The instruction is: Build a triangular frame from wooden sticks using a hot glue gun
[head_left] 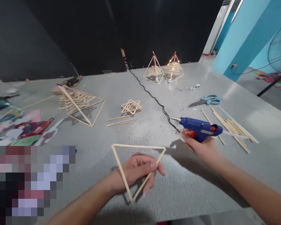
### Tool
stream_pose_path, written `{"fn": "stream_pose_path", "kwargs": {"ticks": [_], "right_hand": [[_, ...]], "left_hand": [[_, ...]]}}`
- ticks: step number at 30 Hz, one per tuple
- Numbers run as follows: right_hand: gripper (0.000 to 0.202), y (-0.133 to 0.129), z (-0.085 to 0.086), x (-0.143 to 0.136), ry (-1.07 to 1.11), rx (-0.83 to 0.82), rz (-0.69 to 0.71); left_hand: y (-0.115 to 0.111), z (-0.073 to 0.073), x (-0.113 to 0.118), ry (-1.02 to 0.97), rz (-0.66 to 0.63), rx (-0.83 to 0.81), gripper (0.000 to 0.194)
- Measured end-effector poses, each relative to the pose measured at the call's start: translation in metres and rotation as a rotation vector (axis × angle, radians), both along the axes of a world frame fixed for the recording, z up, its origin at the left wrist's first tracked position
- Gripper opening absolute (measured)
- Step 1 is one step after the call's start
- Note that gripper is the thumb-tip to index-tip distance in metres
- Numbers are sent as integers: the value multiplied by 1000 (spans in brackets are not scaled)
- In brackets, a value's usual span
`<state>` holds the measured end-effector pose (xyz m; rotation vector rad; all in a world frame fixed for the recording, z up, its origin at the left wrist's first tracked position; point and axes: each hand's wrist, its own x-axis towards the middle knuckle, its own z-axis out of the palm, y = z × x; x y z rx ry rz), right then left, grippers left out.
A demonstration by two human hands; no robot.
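Note:
Between thumb and fingers, my left hand (140, 170) grips one side of a triangle of thin wooden sticks (138, 146), held just over the grey table. My right hand (203, 148) is wrapped round a blue hot glue gun (196, 126). Its metal nozzle points left, above and to the right of the triangle, apart from it. A clear glue stick (234, 135) juts from the gun's back. Beyond my hands lie a small star of wooden sticks (131, 107) and several loose short sticks (119, 121).
Blue-handled scissors (212, 100) and a pile of wooden sticks (234, 128) lie on the right. A stick pyramid (81, 104) rests at left; two more pyramids (164, 70) stand at the back. A black cord (152, 97) crosses the table (103, 84). Paper scraps (25, 128) litter the left.

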<state>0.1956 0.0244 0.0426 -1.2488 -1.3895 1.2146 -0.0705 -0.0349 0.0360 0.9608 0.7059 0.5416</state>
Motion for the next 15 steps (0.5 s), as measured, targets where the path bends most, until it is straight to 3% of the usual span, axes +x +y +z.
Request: {"fn": "stream_pose_path", "kwargs": {"ticks": [7, 11, 15], "right_hand": [[48, -8, 5, -13, 178, -223, 183], [42, -11, 1, -26, 219, -240, 247], [43, -9, 8, -39, 204, -240, 324]], "left_hand": [[8, 5, 5, 38, -414, -60, 58], [11, 6, 7, 60, -475, -59, 59], [10, 3, 6, 62, -489, -51, 57]]}}
